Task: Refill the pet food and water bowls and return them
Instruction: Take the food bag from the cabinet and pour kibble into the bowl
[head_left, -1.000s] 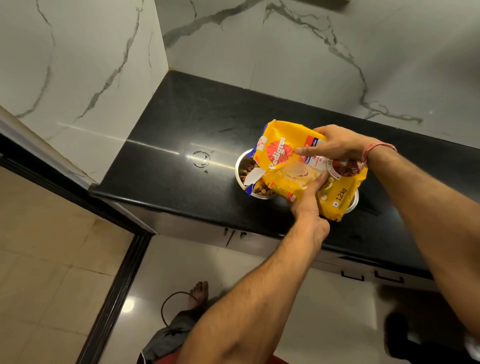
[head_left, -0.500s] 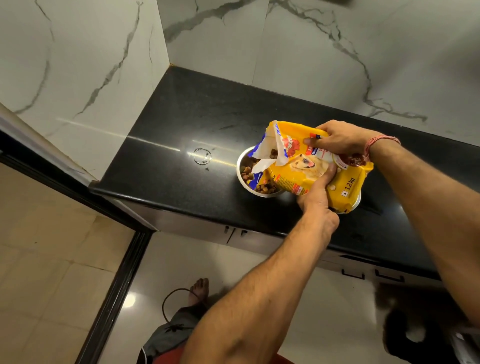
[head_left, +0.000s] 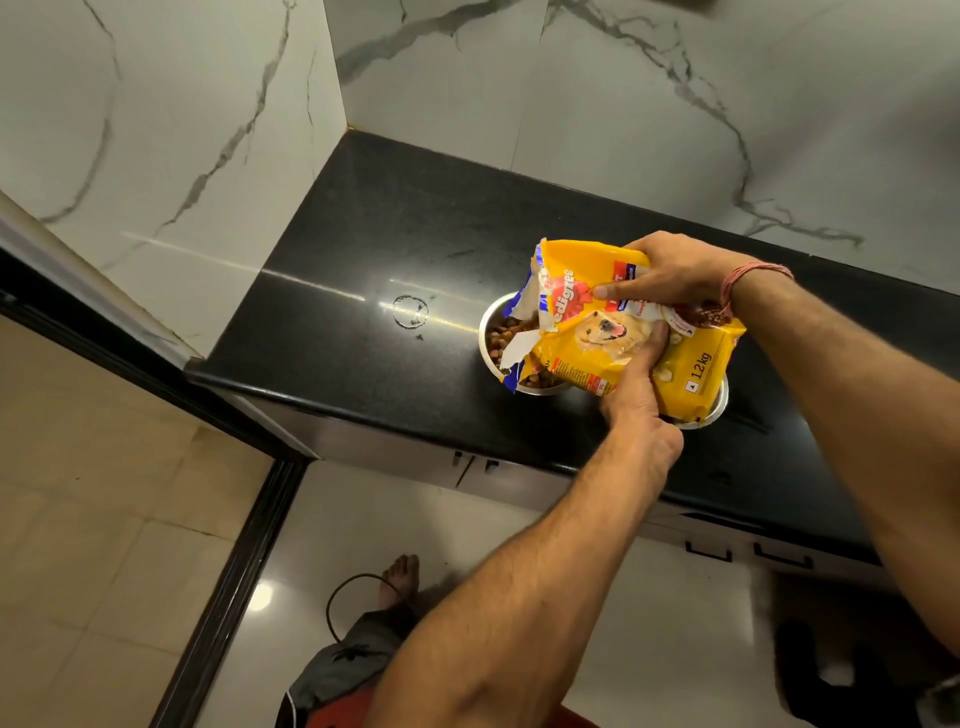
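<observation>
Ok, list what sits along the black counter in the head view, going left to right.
Ring-shaped water mark → steel bowl of kibble → yellow pet food bag, gripped by both hands → rim of a second steel bowl.

Both arms reach forward and down from the near edge of the view, bare to the elbow. The left hand (head_left: 631, 395) comes up from below, wrist straight, its fingers (head_left: 655, 340) pressed flat along the face of the yellow food bag (head_left: 613, 332) and the thumb tucked behind it. The right hand (head_left: 670, 275) grips the bag's upper edge from above, fingers curled over it, index finger extended across the front. A red thread band (head_left: 748, 278) circles the right wrist.
</observation>
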